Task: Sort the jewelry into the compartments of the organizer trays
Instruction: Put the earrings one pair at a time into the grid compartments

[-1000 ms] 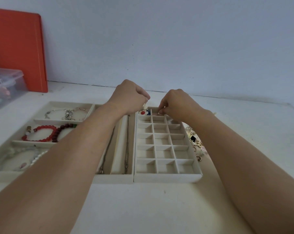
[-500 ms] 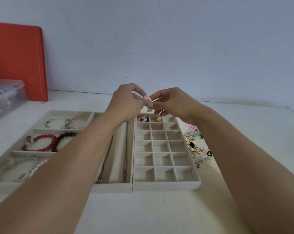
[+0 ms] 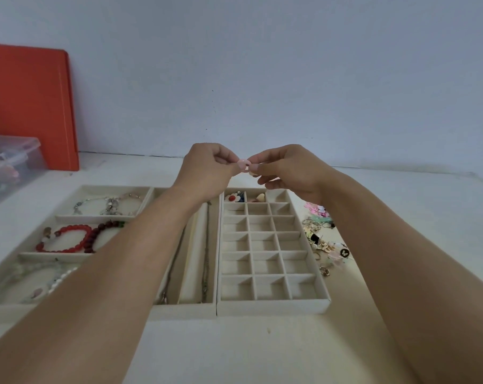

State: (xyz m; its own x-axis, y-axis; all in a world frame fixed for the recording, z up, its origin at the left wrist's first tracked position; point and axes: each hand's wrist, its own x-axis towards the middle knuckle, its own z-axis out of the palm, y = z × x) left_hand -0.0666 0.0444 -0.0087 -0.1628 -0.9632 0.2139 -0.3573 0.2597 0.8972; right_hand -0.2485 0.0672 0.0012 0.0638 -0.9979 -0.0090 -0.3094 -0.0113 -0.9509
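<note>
My left hand point(image 3: 207, 169) and my right hand point(image 3: 289, 170) meet above the far end of the small-grid tray point(image 3: 273, 306), and both pinch a small pink ring-shaped piece point(image 3: 244, 165) between their fingertips. In the grid's far row lie a red-and-white flower piece point(image 3: 233, 197) and a pale piece point(image 3: 259, 198). The other grid cells look bare. A pile of loose jewelry point(image 3: 322, 239) lies on the table right of this tray.
The left tray point(image 3: 179, 310) holds a silver bracelet point(image 3: 110, 203), red bead bracelets point(image 3: 76, 236), pale bracelets point(image 3: 40, 281) and two chains point(image 3: 206, 250) in long slots. A clear plastic box point(image 3: 7, 162) and an orange board point(image 3: 29, 106) stand at the far left.
Both hands rose from the grid's far row and came together, and they now hold the pink piece up in the air. The view has tilted slightly.
</note>
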